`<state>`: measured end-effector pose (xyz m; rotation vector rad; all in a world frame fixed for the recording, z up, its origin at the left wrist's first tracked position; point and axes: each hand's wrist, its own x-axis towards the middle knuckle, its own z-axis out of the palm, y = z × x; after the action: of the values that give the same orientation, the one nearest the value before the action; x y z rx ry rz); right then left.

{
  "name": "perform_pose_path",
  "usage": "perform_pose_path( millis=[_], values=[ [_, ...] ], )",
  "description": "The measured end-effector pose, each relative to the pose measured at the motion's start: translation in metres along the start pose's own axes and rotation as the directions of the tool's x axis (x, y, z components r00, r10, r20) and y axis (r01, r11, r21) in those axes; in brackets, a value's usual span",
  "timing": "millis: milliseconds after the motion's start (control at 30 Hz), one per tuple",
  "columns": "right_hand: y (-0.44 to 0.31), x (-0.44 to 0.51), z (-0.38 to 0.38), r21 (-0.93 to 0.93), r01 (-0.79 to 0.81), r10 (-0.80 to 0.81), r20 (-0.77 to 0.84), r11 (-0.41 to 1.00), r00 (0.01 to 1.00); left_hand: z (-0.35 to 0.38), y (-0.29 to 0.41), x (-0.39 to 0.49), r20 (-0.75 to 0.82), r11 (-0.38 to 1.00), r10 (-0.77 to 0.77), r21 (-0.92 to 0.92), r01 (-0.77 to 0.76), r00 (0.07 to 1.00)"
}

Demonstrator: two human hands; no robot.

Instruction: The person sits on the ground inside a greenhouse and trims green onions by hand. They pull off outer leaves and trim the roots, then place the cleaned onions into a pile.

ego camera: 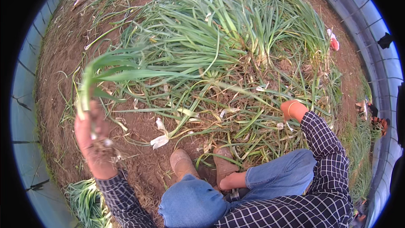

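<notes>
My left hand (pixel 90 128), blurred by motion, is shut around the pale stem of a leek-like plant (pixel 87 85). The plant's green leaves spread to the right, and its roots (pixel 106 152) hang beside my wrist. On the right, my right hand (pixel 292 109) has its fingers closed on the end of a long, thin yellowish leaf (pixel 246 93), which stretches leftward in a blur. Below that hand is a litter of stripped leaves (pixel 253 123). A large heap of the same uprooted plants (pixel 202 31) lies beyond both hands, some with roots towards me.
A cleaned-looking bunch (pixel 84 202) rests at lower left. My shoes (pixel 183 163) stand on bare soil (pixel 142 167). White peeled skins (pixel 159 141) are scattered about. A red and white object (pixel 333 40) lies right of the heap. Plastic sheeting walls (pixel 27 101) border both sides. Partly visible people (pixel 381 125) are at far right.
</notes>
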<state>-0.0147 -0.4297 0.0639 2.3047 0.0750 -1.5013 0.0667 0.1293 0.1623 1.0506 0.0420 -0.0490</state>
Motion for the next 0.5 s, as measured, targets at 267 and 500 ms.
perform_pose_path(
  millis=[267,500],
  values=[
    [0.05,0.102,-0.062,0.815,0.308,0.614,-0.574,0.491,0.542,-0.004,-0.066,0.046,-0.21,0.955,0.059,-0.273,-0.117,0.976],
    [0.029,0.147,-0.123,0.922,0.233,0.745,-0.386,0.308,0.544,-0.03,-0.18,-0.002,-0.206,0.724,-0.373,-0.674,0.145,0.905]
  ],
)
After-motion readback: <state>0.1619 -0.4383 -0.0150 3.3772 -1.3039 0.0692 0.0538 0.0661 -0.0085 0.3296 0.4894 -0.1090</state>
